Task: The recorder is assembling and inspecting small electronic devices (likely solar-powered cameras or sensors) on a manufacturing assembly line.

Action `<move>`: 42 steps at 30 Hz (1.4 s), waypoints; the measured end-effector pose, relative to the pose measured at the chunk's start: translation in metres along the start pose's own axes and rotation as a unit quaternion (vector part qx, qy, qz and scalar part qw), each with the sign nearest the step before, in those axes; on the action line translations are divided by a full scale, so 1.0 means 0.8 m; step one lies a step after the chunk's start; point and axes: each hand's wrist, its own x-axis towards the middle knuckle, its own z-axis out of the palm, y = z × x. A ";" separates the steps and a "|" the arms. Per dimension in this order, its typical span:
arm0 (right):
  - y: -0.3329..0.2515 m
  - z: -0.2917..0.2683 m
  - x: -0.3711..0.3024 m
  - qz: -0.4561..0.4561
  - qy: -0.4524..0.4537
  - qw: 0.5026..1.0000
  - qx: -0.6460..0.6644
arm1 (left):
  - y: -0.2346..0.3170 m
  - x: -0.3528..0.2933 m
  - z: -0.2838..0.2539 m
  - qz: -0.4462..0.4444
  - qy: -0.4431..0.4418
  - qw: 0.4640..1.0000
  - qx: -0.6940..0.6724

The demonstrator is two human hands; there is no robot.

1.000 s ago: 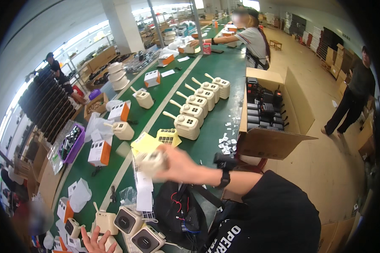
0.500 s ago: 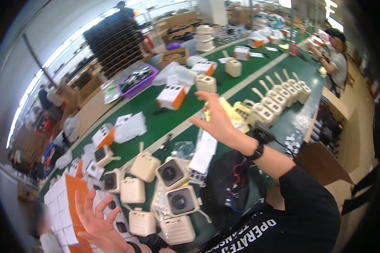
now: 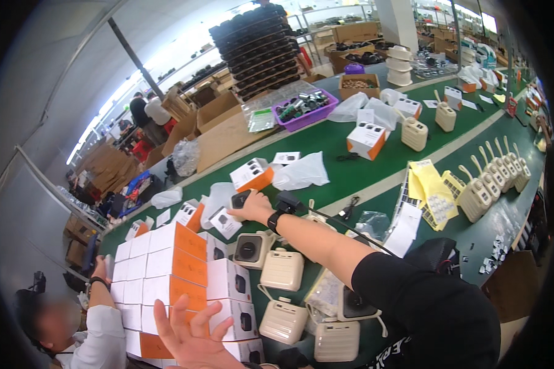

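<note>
My right hand [image 3: 255, 208] reaches across to the left over the green table [image 3: 332, 144], its fingers closed around a small white device with a dark face [image 3: 238, 198]. A black watch sits on that wrist. Small white-and-orange boxes [image 3: 194, 215] lie loose around it. My left hand [image 3: 188, 335] is at the lower edge with its fingers spread and nothing in it, just in front of a stacked block of white-and-orange boxes [image 3: 166, 270]. Cream box-shaped devices [image 3: 283, 270] lie under my right forearm.
A row of cream devices with antennas [image 3: 492, 178] stands at the right beside yellow sheets [image 3: 431, 184]. A purple tray of parts [image 3: 305, 107], cardboard cartons [image 3: 218, 132] and plastic bags [image 3: 301, 171] lie farther back. Another person's sleeve and hand [image 3: 98, 307] are at the lower left.
The view has swung left. My right hand moved from the yellow sheets across to the small device near the loose boxes. My left hand rose in front of the box stack.
</note>
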 end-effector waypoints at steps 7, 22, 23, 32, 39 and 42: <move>0.034 -0.030 0.018 -0.099 -0.018 0.994 -0.036 | -0.010 0.002 -0.006 0.023 0.002 0.998 -0.053; 0.050 -0.369 -0.271 -0.596 -0.020 0.799 -0.076 | -0.070 0.000 0.083 -0.109 -0.276 0.949 -0.107; 0.055 -0.383 -0.297 -0.612 0.001 0.784 -0.101 | -0.059 -0.005 0.087 -0.103 -0.304 0.942 -0.095; 0.111 -0.410 -0.399 -0.398 -0.020 0.848 0.350 | -0.029 -0.078 0.119 -0.062 -0.261 0.942 -0.200; 0.113 -0.407 -0.398 -0.272 -0.137 0.850 0.430 | -0.034 -0.071 0.110 0.062 -0.323 0.934 -0.139; 0.113 -0.399 -0.393 -0.184 -0.199 0.820 0.504 | -0.030 -0.077 0.121 -0.024 -0.244 0.957 -0.152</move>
